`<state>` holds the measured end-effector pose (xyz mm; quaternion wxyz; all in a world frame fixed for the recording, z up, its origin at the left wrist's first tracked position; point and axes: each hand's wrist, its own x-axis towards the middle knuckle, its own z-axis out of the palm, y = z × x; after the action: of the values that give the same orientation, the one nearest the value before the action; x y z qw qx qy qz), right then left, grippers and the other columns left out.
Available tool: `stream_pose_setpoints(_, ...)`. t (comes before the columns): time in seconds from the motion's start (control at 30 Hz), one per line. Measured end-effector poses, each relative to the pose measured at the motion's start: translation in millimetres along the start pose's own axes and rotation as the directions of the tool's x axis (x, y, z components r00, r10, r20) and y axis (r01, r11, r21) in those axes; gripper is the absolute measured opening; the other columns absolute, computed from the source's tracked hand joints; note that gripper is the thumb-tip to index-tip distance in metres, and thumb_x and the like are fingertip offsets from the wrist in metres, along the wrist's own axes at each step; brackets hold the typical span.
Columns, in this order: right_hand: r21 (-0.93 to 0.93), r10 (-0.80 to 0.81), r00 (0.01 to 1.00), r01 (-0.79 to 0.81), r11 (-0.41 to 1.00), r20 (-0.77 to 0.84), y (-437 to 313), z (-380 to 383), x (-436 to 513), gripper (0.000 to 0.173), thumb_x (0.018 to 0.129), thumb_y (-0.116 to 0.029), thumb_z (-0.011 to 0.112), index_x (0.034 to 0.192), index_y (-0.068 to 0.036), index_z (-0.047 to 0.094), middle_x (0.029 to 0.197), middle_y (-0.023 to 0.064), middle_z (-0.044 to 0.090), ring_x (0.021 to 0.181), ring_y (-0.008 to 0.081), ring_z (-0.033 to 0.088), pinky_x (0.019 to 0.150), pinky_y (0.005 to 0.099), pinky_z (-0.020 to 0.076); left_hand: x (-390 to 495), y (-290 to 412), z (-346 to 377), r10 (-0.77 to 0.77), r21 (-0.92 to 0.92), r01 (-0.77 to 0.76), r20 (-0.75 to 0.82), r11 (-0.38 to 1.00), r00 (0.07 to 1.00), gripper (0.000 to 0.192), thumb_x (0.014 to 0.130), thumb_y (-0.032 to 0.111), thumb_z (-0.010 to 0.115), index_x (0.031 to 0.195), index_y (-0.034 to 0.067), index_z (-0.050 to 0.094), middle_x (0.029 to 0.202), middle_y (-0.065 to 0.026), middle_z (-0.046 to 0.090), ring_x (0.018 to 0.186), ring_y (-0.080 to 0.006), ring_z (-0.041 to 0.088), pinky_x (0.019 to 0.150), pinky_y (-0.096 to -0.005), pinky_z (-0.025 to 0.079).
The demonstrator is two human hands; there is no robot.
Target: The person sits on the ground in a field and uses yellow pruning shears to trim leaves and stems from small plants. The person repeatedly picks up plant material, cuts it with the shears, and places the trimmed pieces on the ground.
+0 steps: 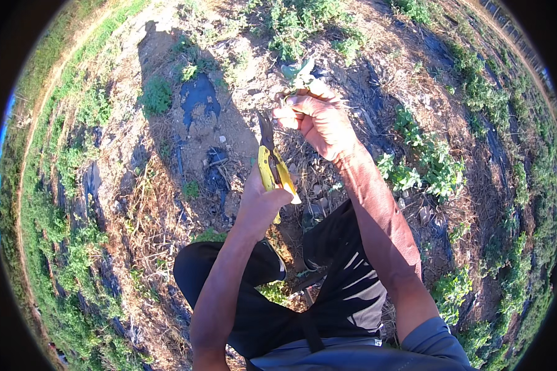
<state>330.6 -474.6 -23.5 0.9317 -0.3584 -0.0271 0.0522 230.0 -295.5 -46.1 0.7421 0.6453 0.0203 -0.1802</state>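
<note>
My left hand (pixel 262 199) grips a pair of yellow-handled pruning shears (pixel 270 162), its dark blades pointing away from me. The shears look worn, with dark spots on the handles. To the right and a little farther off, my right hand (pixel 318 120) pinches a small leafy plant piece (pixel 301 74) between thumb and fingers. Pale green leaves stick out beyond the fingers. The blade tips are apart from the right fingers, just to their left. Most of the stem is hidden by the right hand.
I am low over dry, stony soil with straw and torn black plastic mulch (pixel 199 99). Green plants grow ahead (pixel 297 23) and a leafy plant (pixel 427 162) stands right of my forearm. Planted rows run along both sides. My shadow (pixel 167 60) falls ahead to the left.
</note>
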Motion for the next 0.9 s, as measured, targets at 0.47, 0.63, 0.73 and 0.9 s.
stream_pose_setpoints(0.47,-0.704,-0.157,0.962,0.272,0.656,0.225,-3.9,-40.5,10.5,0.014,0.091,-0.006,0.075,0.105,-0.002,0.076,0.086,-0.0006,0.071,0.078,0.0043,0.056,0.073,0.0276,0.0505,-6.3,5.5,11.8,-0.067,-0.118,0.087,0.167,0.989,0.984,0.065,0.074,0.001,0.068,0.136,0.001,0.047,0.113,-0.0136,0.069,0.105,-0.0267,0.071,0.094,-0.0435,0.057)
stream_pose_setpoints(0.63,-0.839,-0.121,0.978,0.206,0.504,0.167,-5.3,-31.4,3.7,0.018,0.092,-0.007,0.074,0.109,0.000,0.073,0.084,-0.0029,0.070,0.077,0.0048,0.056,0.072,0.0282,0.0497,-5.6,4.2,8.7,-0.089,-0.104,0.104,0.139,0.989,0.986,0.063,0.073,0.002,0.068,0.134,0.001,0.050,0.112,-0.0125,0.070,0.105,-0.0247,0.070,0.093,-0.0407,0.056)
stream_pose_setpoints(0.73,-0.856,-0.101,0.971,0.238,0.459,0.216,-6.9,-29.0,1.8,0.007,0.094,-0.003,0.073,0.101,-0.005,0.073,0.080,-0.0095,0.062,0.074,0.0014,0.050,0.066,0.0244,0.0434,-3.2,3.6,4.9,-0.086,-0.089,0.104,0.180,0.991,0.980,0.062,0.073,0.002,0.068,0.133,0.001,0.051,0.111,-0.0120,0.070,0.103,-0.0236,0.070,0.093,-0.0393,0.056)
stream_pose_setpoints(0.9,-0.858,-0.083,0.974,0.225,0.462,0.211,-7.2,-25.4,-1.3,0.009,0.093,-0.002,0.072,0.102,-0.004,0.073,0.081,-0.0089,0.063,0.074,0.0018,0.050,0.065,0.0244,0.0429,-4.0,4.0,5.8,-0.093,-0.077,0.108,0.184,0.991,0.979,0.064,0.073,0.002,0.068,0.134,0.001,0.050,0.114,-0.0127,0.069,0.104,-0.0244,0.069,0.093,-0.0405,0.056)
